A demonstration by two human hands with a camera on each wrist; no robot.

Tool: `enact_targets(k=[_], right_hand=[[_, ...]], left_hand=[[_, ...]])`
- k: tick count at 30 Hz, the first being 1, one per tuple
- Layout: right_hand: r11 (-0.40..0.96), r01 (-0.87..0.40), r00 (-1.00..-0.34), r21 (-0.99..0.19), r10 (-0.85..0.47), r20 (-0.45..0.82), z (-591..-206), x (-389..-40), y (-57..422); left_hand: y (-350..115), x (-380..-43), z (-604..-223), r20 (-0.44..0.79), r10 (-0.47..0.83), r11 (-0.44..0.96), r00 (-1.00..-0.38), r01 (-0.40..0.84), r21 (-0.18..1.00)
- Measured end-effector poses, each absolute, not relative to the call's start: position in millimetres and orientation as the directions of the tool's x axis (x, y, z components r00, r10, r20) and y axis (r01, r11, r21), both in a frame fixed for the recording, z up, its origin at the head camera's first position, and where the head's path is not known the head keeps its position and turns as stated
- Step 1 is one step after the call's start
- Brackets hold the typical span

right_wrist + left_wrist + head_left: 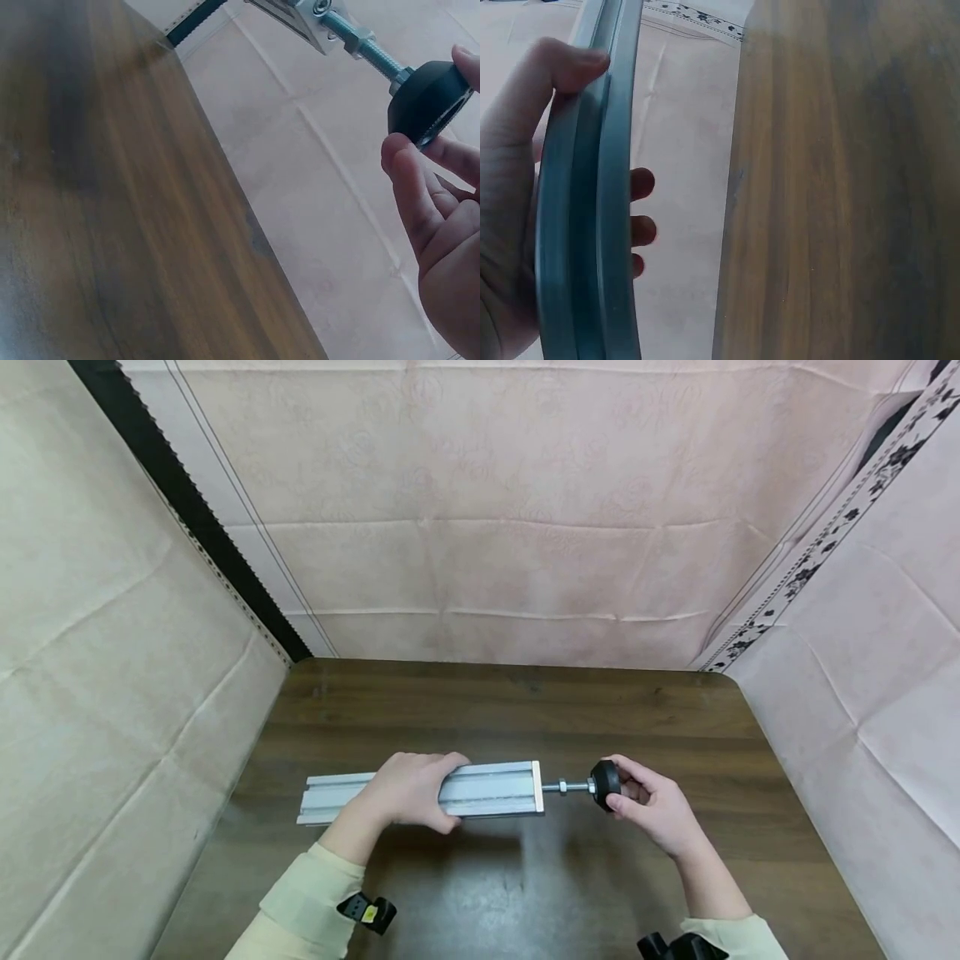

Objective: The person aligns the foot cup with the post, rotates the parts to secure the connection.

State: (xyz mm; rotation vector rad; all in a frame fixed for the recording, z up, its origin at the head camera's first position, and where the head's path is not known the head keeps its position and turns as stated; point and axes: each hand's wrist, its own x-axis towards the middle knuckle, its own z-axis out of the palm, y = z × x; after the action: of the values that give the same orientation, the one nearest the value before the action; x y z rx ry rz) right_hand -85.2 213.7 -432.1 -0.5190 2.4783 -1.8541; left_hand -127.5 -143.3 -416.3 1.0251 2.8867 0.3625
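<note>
A silver aluminium extrusion profile (491,791) is held level above the table, its length running left to right. My left hand (415,787) grips it round the middle; in the left wrist view the thumb lies on one side of the grooved profile (589,210) and fingertips (643,230) show past the other. From the plate on its right end sticks a threaded rod (572,787) with a nut, ending in a round black levelling foot (606,785). My right hand (658,806) pinches the rim of that foot, seen also in the right wrist view (424,101).
A brown wooden table (480,893) with rounded far corners lies below both hands. Creased pale cloth (487,527) hangs behind it, with more cloth on the left and right sides. Dark wrist cameras (367,912) are strapped at the sleeves.
</note>
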Motion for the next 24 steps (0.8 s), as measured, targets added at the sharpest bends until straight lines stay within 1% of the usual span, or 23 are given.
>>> enact_targets(k=[6,14,18,24], right_hand=[[0.187,-0.272,-0.945,-0.944,-0.237,0.226,-430,-83,209],[0.174,-0.279,-0.941,-0.944,-0.246,0.232,-428,-83,212],[0.178,-0.265,-0.946,-0.948,-0.238,0.22,-427,-83,213],[0.19,-0.245,-0.954,-0.951,-0.224,0.201,-426,-84,212]], left_hand=[[-144,-126,-413,0.074,0.633,0.745,-0.77,0.632,0.213],[-145,-125,-406,0.007,0.643,0.734,-0.766,0.619,0.279],[-144,-124,-403,-0.007,0.654,0.73,-0.756,0.629,0.266],[-143,-124,-400,-0.025,0.652,0.735,-0.758,0.623,0.265]])
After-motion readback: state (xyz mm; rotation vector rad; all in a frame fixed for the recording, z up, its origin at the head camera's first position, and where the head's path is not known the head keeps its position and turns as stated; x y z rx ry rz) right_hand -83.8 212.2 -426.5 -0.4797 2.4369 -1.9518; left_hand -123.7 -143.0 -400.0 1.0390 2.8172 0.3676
